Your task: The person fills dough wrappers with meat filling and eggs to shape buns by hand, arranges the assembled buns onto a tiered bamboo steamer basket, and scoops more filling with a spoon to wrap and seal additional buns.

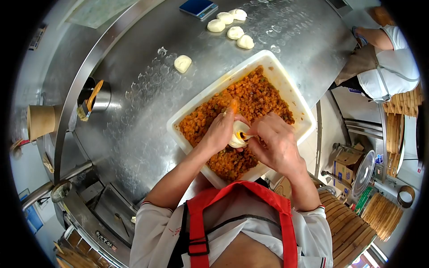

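My left hand [220,131] cups a pale dough bun [237,139], its thumb raised and smeared orange. A small dark opening with filling inside shows at the top of the bun. Pinched between the fingers of my right hand [276,142] is the edge of the dough beside that opening. Both hands are over a white plastic tub [300,96] of chunky orange-brown filling [263,91], which stands tilted to my view on the steel table. The palm side of the right hand is hidden.
On the steel table [138,129] lie a single dough ball [182,64], several more dough balls [235,32] and a blue scale [198,8]. A metal pot [102,99] with a brush stands left. At right are a person [380,67] and bamboo steamers [342,216].
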The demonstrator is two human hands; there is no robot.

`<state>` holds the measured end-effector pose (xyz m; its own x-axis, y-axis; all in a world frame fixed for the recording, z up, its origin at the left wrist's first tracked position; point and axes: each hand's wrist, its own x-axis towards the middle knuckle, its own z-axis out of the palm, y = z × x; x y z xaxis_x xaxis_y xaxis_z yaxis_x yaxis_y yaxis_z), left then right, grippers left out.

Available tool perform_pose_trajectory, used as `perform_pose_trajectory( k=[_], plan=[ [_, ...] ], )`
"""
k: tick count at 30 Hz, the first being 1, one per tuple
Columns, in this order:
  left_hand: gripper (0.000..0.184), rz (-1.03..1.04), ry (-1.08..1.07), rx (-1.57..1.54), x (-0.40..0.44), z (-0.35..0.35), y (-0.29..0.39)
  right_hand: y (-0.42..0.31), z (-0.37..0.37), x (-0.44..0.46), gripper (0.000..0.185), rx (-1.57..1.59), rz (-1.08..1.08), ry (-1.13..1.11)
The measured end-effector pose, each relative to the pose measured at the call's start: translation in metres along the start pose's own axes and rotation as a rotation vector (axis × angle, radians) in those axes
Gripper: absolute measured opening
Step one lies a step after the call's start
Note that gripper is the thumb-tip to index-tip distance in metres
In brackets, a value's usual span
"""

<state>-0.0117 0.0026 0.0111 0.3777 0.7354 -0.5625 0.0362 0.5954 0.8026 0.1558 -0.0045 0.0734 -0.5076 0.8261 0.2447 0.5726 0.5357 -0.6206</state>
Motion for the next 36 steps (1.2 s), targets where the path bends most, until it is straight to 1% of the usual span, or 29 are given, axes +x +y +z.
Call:
perform_pose_trajectory(
  k=[2, 5, 8, 11, 12, 15, 18, 21, 24, 27, 29, 30, 32, 33, 34, 36],
  plan=[
    [0.085, 0.142, 0.074, 0.102, 0.01, -0.001, -0.02, -0.003, -0.001, 0.003, 0.024, -0.035, -0.007, -0.029],
    [0.083, 0.054, 0.032, -0.011, 0.017, -0.004, -0.031, -0.006, 0.001, 0.005, 0.025, -0.023, 0.009, -0.077],
    [0.082, 0.196, 0.029, -0.192, 0.015, 0.001, -0.025, -0.004, 0.001, 0.006, 0.025, 0.004, -0.006, -0.098],
    [0.079, 0.05, -0.135, -0.295, 0.001, -0.009, -0.012, -0.001, 0.001, 0.005, 0.023, 0.07, 0.058, -0.077],
    [0.076, 0.023, -0.088, -0.153, -0.007, -0.007, 0.0, 0.001, 0.002, 0.003, 0.023, 0.093, 0.063, -0.078],
    [0.075, 0.028, 0.015, 0.069, -0.008, -0.001, -0.006, 0.002, 0.005, 0.0, 0.021, 0.135, 0.068, -0.066],
    [0.075, -0.023, -0.008, -0.042, -0.008, -0.002, -0.002, 0.0, 0.004, -0.002, 0.021, 0.112, 0.052, -0.024],
    [0.078, 0.104, 0.038, 0.003, -0.001, -0.001, -0.015, -0.002, 0.002, -0.001, 0.022, 0.079, 0.032, -0.034],
    [0.081, 0.049, 0.076, 0.072, 0.0, -0.003, -0.016, -0.004, -0.001, 0.002, 0.024, 0.048, 0.025, -0.081],
    [0.081, -0.021, 0.04, -0.09, 0.01, -0.003, -0.027, -0.006, 0.0, 0.003, 0.024, 0.064, 0.03, -0.103],
    [0.077, 0.073, 0.045, -0.28, 0.007, 0.002, -0.022, -0.004, 0.002, 0.001, 0.023, 0.087, 0.02, -0.1],
    [0.076, 0.12, 0.048, -0.375, 0.003, 0.004, -0.016, -0.003, 0.002, 0.0, 0.022, 0.098, 0.059, -0.097],
    [0.071, 0.103, -0.053, -0.164, -0.01, -0.006, -0.005, 0.0, 0.002, -0.003, 0.02, 0.121, 0.137, -0.09],
    [0.068, 0.094, -0.103, -0.058, -0.014, -0.009, -0.003, 0.0, 0.003, -0.004, 0.02, 0.14, 0.13, -0.076],
    [0.065, 0.168, -0.031, -0.019, -0.015, -0.004, -0.009, 0.0, 0.005, -0.006, 0.019, 0.158, 0.122, -0.063],
    [0.068, 0.121, 0.016, 0.014, -0.017, -0.001, -0.006, -0.001, 0.006, -0.007, 0.019, 0.17, 0.106, -0.041]
  ],
)
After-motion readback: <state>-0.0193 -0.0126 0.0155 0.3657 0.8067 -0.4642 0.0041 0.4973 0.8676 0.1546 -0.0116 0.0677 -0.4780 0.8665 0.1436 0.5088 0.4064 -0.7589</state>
